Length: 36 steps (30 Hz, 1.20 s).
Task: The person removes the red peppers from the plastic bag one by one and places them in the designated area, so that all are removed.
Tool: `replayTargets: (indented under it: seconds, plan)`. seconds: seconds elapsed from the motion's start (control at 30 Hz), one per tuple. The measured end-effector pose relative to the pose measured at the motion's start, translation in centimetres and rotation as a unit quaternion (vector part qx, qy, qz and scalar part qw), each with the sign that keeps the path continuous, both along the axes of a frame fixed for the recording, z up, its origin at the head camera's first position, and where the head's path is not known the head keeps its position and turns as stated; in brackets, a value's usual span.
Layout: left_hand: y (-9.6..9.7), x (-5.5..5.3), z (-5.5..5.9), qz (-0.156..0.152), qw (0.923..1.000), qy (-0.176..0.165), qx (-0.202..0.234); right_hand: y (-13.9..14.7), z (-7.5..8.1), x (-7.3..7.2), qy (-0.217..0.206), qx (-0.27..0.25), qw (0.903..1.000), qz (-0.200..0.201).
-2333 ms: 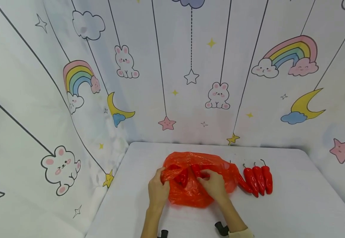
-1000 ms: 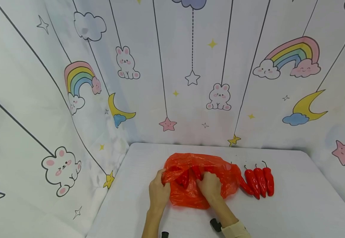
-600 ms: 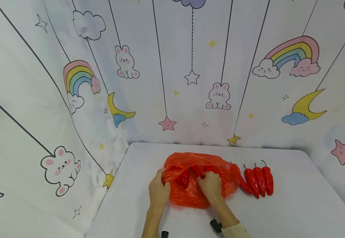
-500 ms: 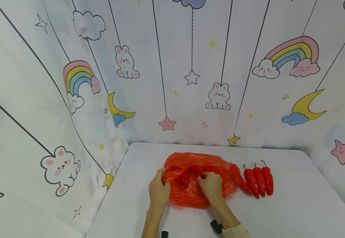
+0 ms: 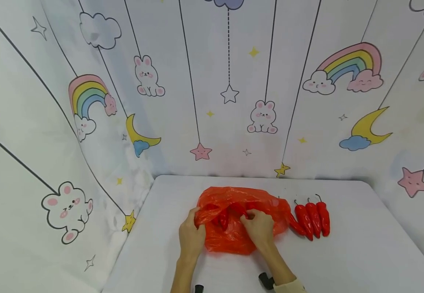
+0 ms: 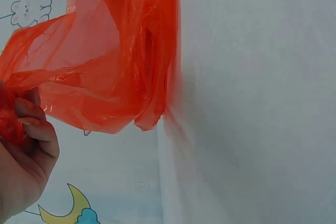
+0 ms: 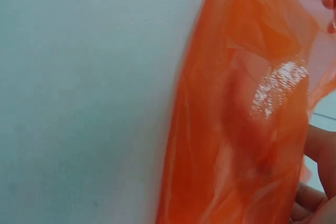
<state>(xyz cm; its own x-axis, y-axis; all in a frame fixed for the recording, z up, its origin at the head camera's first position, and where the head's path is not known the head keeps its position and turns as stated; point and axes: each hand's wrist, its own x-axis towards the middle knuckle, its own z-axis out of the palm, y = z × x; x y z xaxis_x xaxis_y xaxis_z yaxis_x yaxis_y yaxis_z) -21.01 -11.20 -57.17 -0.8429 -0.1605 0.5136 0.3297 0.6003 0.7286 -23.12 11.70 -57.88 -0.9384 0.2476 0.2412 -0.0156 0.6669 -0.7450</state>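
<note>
Holding a fold at the left end of the red bag (image 5: pixel 230 245): one left hand (image 5: pixel 191 236), fingers curled round the film. At the bag's mouth: one right hand (image 5: pixel 258 228), fingers bent; whether they pinched film or contents could not be told. The bag lay on the table (image 5: pixel 358 240), between and beyond the hands: thin, limp, seemingly light, apt to slip or tear; best held by a bunched rim. Inside, between the hands: peppers (image 5: pixel 223 219), partly hidden, count unclear. Right of the right hand: one slanting pepper (image 5: pixel 296 226) at the bag's edge, then a row of three (image 5: pixel 313 219), stems away. Judged slick, fairly firm; best gripped round the thick stem end. Farthest, beyond both hands: a patterned cloth (image 5: pixel 212 73).
</note>
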Motion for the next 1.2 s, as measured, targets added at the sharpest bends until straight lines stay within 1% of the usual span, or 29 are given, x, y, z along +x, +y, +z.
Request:
replayTargets:
  seconds: [0.07, 0.17, 0.37, 0.5, 0.73, 0.93, 1.2]
  plan:
    - [-0.2, 0.1, -0.1, 0.000, 1.0000, -0.007, 0.003, 0.0, 0.1, 0.2, 0.008, -0.005, 1.0000, -0.003]
    - [-0.4, 0.2, -0.2, 0.001, 1.0000, -0.008, 0.003, 0.1, 0.4, 0.6, 0.017, -0.014, 0.9997, -0.003]
    - [-0.6, 0.3, -0.4, 0.011, 0.9999, -0.001, 0.001, 0.4, 1.3, 1.6, 0.014, -0.029, 0.9994, 0.007]
    - [-0.5, 0.3, -0.4, 0.008, 1.0000, 0.003, 0.004, 0.9, 1.9, 2.3, 0.016, -0.043, 0.9989, 0.004]
    - [-0.3, 0.4, -0.3, 0.012, 0.9999, 0.000, 0.011, 1.6, 2.3, 3.4, 0.016, -0.056, 0.9982, -0.011]
    - [-0.3, 0.4, -0.4, 0.010, 0.9999, 0.006, 0.012, 1.9, 2.6, 4.4, 0.013, -0.067, 0.9975, -0.021]
    - [-0.4, 0.6, -0.5, 0.008, 0.9998, -0.004, 0.017, 2.3, 2.6, 5.6, 0.012, -0.058, 0.9978, -0.031]
